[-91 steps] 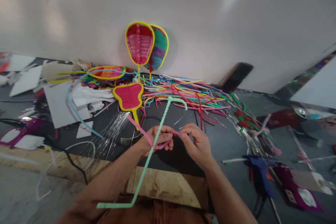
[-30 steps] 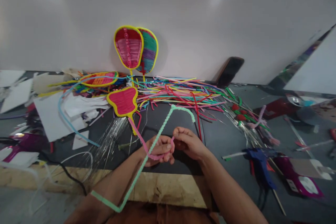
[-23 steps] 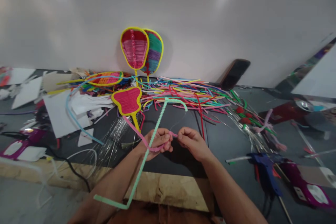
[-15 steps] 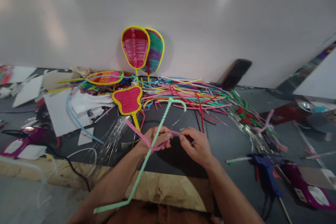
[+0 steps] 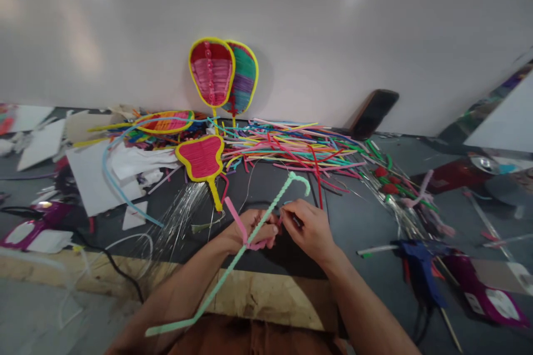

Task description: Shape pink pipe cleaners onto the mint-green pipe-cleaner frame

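My left hand [image 5: 258, 227] is closed around a pink pipe cleaner [image 5: 236, 221], which is looped about a long mint-green pipe cleaner [image 5: 225, 276]. The green one is twisted along its upper half, hooked at the top and bent near its lower end. Close beside it, my right hand [image 5: 307, 228] pinches the far end of the pink pipe cleaner, mostly hidden by the fingers. Just beyond my left hand lies a pink fan with a yellow rim [image 5: 202, 158].
Many loose pipe cleaners [image 5: 287, 147] lie along the wall. Two yellow-rimmed fans [image 5: 212, 72] lean upright there, with a phone [image 5: 375, 113] farther right. A blue glue gun [image 5: 422, 272] and a red can [image 5: 456, 173] are at right; thin wires [image 5: 179, 219] are at left.
The green pipe cleaner has tilted to the right at its top. The pink free end now points more upward, and my right hand has drawn closer to my left.
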The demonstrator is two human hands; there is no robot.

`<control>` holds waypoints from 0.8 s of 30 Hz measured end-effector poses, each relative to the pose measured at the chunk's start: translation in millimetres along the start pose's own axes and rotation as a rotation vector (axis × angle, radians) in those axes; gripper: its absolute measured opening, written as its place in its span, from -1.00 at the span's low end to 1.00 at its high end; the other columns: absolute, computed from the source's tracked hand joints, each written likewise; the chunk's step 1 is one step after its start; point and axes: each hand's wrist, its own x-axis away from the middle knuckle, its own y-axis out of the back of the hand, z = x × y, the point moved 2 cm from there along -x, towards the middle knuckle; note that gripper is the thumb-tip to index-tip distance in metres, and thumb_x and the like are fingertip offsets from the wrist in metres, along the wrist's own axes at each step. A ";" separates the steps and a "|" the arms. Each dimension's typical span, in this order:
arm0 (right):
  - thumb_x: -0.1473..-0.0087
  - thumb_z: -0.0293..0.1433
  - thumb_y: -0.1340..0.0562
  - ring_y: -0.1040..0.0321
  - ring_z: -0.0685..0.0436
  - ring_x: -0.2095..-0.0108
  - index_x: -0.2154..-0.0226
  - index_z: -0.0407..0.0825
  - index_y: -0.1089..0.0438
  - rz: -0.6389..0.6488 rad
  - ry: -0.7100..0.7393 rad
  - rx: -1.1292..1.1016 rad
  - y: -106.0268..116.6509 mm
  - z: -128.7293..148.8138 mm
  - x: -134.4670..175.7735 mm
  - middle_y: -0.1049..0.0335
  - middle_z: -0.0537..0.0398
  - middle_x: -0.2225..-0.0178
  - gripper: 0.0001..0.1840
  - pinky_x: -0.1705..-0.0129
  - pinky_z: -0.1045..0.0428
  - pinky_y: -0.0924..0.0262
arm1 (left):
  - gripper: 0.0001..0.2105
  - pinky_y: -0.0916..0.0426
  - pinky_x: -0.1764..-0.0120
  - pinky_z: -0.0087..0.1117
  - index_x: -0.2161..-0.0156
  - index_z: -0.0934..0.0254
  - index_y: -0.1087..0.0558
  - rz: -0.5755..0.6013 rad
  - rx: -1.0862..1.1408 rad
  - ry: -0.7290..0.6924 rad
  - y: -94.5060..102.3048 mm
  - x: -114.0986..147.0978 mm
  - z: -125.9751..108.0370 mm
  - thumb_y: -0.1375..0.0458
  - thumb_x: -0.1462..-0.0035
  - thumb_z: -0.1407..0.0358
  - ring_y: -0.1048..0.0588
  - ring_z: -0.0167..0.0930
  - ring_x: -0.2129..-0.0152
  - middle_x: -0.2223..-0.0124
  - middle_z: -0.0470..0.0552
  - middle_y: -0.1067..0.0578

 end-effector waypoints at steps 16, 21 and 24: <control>0.07 -0.20 -0.31 -0.01 0.11 0.63 0.38 -0.04 -0.39 0.076 -0.762 -1.152 -20.8 -12.8 2.6 -0.17 0.26 0.61 -0.75 0.60 0.16 0.14 | -0.73 -0.33 0.50 -0.35 0.52 0.29 -0.36 0.151 0.502 -0.049 -0.1 9.8 15.5 -0.27 0.07 0.13 -0.24 -0.55 0.78 0.72 -0.15 -0.26; 0.29 -0.18 -0.43 -0.01 0.14 0.65 0.51 -0.05 -0.42 0.226 -0.785 -1.468 -23.7 -6.9 6.3 -0.21 0.26 0.66 -0.67 0.60 0.17 0.18 | -0.72 -0.40 0.23 -0.21 0.09 0.33 -0.38 0.160 0.432 0.042 -1.4 18.3 32.5 -0.13 -0.12 0.22 -0.47 -0.33 0.28 0.15 0.10 -0.46; 0.31 -0.22 -0.44 -0.04 0.13 0.65 0.56 -0.07 -0.44 0.260 -0.741 -1.486 -18.5 -6.6 6.1 -0.24 0.24 0.67 -0.71 0.59 0.16 0.14 | -0.71 -0.38 0.17 -0.18 0.06 0.32 -0.38 0.158 0.426 0.060 -1.3 20.5 36.7 -0.12 -0.13 0.25 -0.45 -0.30 0.21 0.07 0.12 -0.43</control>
